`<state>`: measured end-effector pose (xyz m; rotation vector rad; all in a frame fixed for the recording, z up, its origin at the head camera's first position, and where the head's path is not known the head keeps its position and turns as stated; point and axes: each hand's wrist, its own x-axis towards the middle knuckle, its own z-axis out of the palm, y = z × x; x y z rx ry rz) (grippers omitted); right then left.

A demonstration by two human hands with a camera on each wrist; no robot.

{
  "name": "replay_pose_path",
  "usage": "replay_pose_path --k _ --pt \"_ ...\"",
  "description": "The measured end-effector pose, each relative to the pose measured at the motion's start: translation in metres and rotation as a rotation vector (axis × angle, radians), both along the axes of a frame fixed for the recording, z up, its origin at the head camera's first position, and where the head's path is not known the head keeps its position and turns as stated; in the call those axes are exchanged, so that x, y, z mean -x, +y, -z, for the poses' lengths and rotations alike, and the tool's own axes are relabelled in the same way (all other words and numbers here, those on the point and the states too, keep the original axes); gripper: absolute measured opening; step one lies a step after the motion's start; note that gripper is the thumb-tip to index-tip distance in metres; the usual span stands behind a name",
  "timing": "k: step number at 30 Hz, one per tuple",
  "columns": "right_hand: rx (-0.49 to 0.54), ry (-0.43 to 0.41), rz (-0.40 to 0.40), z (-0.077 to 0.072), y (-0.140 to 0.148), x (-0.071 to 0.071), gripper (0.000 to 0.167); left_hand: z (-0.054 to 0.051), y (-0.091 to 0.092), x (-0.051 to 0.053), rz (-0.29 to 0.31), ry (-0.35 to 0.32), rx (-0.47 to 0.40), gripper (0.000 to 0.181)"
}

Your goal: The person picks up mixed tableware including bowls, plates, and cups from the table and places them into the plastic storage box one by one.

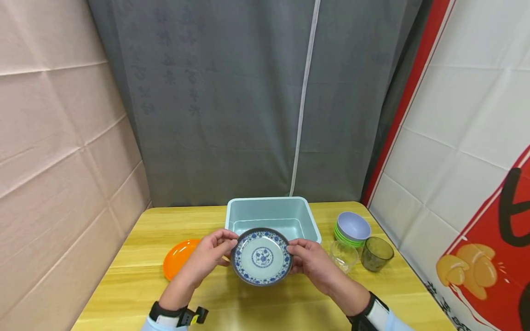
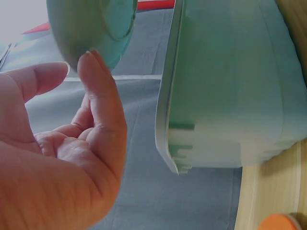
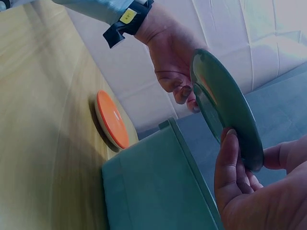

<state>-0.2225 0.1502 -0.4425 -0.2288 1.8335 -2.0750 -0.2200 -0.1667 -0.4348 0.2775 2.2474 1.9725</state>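
Note:
A small blue-and-white patterned plate (image 1: 262, 257) with a dark rim is held up above the table, its decorated face toward the head camera. My left hand (image 1: 211, 255) pinches its left edge between thumb and fingers. On the opposite edge, my right hand (image 1: 312, 262) pinches it the same way. In the right wrist view the plate's plain underside (image 3: 225, 100) shows, with fingers beneath and the thumb on the other face. Just behind the plate stands a light blue-green basin (image 1: 273, 209), partly hidden by plate and hands.
An orange plate (image 1: 178, 259) lies on the wooden table (image 1: 136, 276) left of the basin. To the right stand stacked bowls, a purple bowl (image 1: 354, 225) above green bowls (image 1: 345, 239), a clear glass (image 1: 342, 257) and a dark tinted glass (image 1: 377, 254). A grey curtain (image 1: 227, 115) hangs behind.

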Motion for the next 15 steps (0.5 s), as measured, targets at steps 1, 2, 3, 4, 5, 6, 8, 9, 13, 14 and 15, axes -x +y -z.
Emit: replay_pose_path --k 1,2,3,4,5,6,8,9,13,14,15 --pt "-0.012 0.002 0.014 -0.001 0.001 0.002 0.02 0.0 -0.002 0.0 -0.001 0.007 0.0 0.034" --pt "-0.023 0.004 0.025 -0.002 0.002 0.004 0.02 0.0 -0.003 0.0 -0.004 0.015 0.001 0.034" --pt "-0.03 0.005 0.031 -0.004 0.003 0.006 0.02 -0.001 -0.005 0.0 -0.01 0.023 0.007 0.033" --pt "-0.036 0.002 0.04 -0.005 0.004 0.007 0.02 -0.001 -0.007 0.0 -0.018 0.029 0.01 0.032" --pt "-0.039 0.004 0.044 -0.007 0.005 0.009 0.02 -0.002 -0.008 0.0 -0.028 0.033 0.013 0.031" --pt "-0.04 0.004 0.048 -0.008 0.006 0.011 0.02 -0.002 -0.01 0.0 -0.038 0.037 0.019 0.03" --pt "-0.043 0.012 0.05 -0.012 0.007 0.016 0.02 -0.002 -0.013 0.001 -0.061 0.038 0.024 0.029" --pt "-0.043 0.017 0.051 -0.014 0.007 0.018 0.02 -0.001 -0.015 0.002 -0.071 0.04 0.025 0.028" --pt "-0.049 0.035 0.065 -0.021 0.007 0.028 0.02 0.002 -0.021 0.005 -0.103 0.042 0.024 0.028" --pt "-0.052 0.035 0.073 -0.023 0.007 0.031 0.02 0.002 -0.022 0.005 -0.108 0.045 0.025 0.028" --pt "-0.053 0.036 0.077 -0.024 0.008 0.034 0.02 0.003 -0.023 0.006 -0.112 0.049 0.029 0.028"
